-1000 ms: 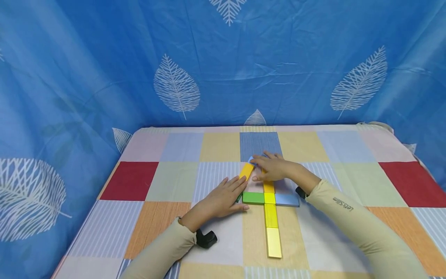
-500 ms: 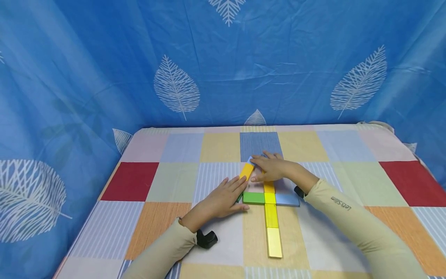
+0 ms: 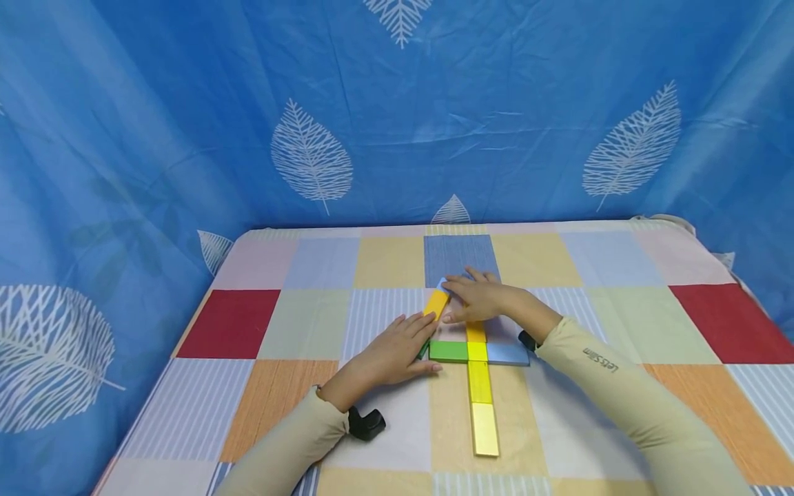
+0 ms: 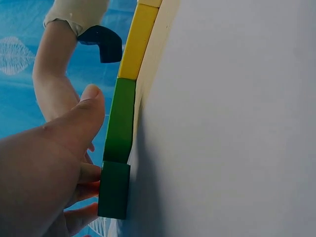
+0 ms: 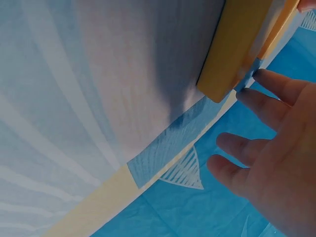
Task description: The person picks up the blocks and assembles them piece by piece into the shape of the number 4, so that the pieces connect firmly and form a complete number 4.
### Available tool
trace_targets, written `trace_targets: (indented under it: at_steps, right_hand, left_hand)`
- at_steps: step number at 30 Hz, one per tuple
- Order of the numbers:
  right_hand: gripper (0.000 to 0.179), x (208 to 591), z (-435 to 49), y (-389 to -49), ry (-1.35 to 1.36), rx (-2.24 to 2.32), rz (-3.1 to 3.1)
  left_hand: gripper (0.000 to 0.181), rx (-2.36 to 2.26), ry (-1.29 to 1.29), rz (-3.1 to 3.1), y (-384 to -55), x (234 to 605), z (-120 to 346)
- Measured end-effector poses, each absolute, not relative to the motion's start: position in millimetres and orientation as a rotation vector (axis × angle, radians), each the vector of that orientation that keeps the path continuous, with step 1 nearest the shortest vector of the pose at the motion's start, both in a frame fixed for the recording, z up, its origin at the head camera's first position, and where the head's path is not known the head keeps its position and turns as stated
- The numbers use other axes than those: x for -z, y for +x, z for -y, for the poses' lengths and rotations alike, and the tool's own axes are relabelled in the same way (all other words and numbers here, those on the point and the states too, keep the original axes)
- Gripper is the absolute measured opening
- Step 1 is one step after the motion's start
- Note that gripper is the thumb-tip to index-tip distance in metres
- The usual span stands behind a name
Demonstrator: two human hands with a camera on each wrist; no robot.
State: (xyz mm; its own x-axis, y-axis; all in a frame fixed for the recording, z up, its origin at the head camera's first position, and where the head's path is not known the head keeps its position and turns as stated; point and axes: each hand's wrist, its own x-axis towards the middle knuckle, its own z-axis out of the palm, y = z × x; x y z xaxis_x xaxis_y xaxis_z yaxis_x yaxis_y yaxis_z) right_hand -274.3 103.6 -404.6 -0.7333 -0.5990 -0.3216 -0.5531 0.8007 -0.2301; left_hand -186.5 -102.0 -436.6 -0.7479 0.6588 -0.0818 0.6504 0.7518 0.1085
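Flat coloured blocks lie in an upright line crossed by a short bar. My left hand [image 3: 391, 353] rests its straight fingers on the dark green block [image 3: 424, 350] [image 4: 114, 190] and the lower end of a slanted amber block [image 3: 437, 303]. In the left wrist view, its thumb stands up, off the blocks. My right hand [image 3: 485, 299] reaches over the line's far end, its fingertips at a small blue block [image 3: 442, 282] [image 5: 248, 75] above the amber one. It partly hides the orange block [image 3: 476, 332]. Bar: green block [image 3: 449, 351], yellow square [image 3: 477, 351], light blue block [image 3: 509, 354].
Below the bar, a yellow block [image 3: 480, 381] and a pale yellow block [image 3: 484, 428] run toward the near side. A patchwork cloth [image 3: 611, 413] covers the table. Behind hangs a blue curtain [image 3: 509, 172] with white leaf prints. Each wrist carries a small black camera [image 3: 367, 425].
Both hands stay at the same blocks with hardly any movement. The whole head view has shifted slightly to the left.
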Motion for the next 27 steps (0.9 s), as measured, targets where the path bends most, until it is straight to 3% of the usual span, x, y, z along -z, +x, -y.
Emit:
trace_targets:
  at_steps: [16,27]
  right_hand:
    - [0.072,404,-113,-278,-0.891,0.172,-2.624]
    - [0.074,390,-124,-281,-0.851,0.220,-2.680]
  left_hand:
    - [0.072,-0.126,1.086,-2.830,-191,438,103]
    - [0.066,-0.157,1.012,-2.788,-225,426,97]
